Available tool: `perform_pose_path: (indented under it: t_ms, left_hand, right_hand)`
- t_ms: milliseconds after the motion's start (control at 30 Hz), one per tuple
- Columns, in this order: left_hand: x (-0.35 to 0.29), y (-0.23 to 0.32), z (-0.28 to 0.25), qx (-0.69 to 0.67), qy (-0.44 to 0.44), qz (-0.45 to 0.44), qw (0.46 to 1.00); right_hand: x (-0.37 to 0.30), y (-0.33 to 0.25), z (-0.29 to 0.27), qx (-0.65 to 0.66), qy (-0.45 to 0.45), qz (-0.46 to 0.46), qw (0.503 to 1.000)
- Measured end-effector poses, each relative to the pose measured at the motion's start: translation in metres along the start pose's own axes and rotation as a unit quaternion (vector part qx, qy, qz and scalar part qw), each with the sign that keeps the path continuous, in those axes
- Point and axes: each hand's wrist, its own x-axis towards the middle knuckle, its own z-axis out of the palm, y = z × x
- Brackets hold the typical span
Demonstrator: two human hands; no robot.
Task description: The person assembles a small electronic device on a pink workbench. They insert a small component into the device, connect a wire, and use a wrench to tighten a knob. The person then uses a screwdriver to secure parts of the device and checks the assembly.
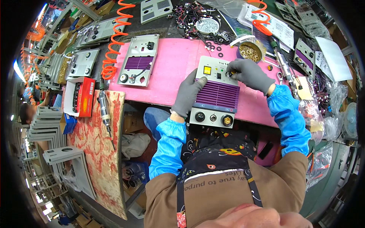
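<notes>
A light grey front panel (216, 95) with purple louvres lies tilted at the near edge of the pink work mat. It bears a yellow switch (207, 70) at the top and round black and brass sockets (227, 120) along the bottom. My left hand (188, 94), in a grey glove, grips the panel's left edge, thumb on its face. At the upper right of the panel, my gloved right hand (251, 75) has its fingers closed round a small black knob (230, 74), mostly covered by the fingertips.
Another purple-louvred panel (138, 60) lies on the mat's left. Beyond are a wire harness pile (188, 19), a dish of screws (208, 26) and a tub of brass nuts (249, 52). Power screwdrivers (103, 108) hang on orange coiled hoses (110, 57). A red box (86, 97) stands left.
</notes>
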Motion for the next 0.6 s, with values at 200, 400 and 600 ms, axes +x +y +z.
perform_pose_path:
  t_ms: [200, 400, 600]
  left_hand:
    - [0.002, -0.005, -0.001, -0.024, -0.001, -0.003, 1.000]
    - [0.004, -0.008, -0.003, 0.000, 0.003, 0.002, 1.000]
    - [0.005, -0.005, -0.003, 0.019, 0.013, -0.003, 1.000]
  right_hand:
    - [0.001, 0.001, -0.005, 0.035, 0.002, -0.001, 0.999]
    - [0.001, 0.010, -0.001, 0.064, -0.010, 0.027, 0.998]
    - [0.002, 0.008, 0.002, 0.042, 0.006, 0.023, 0.999]
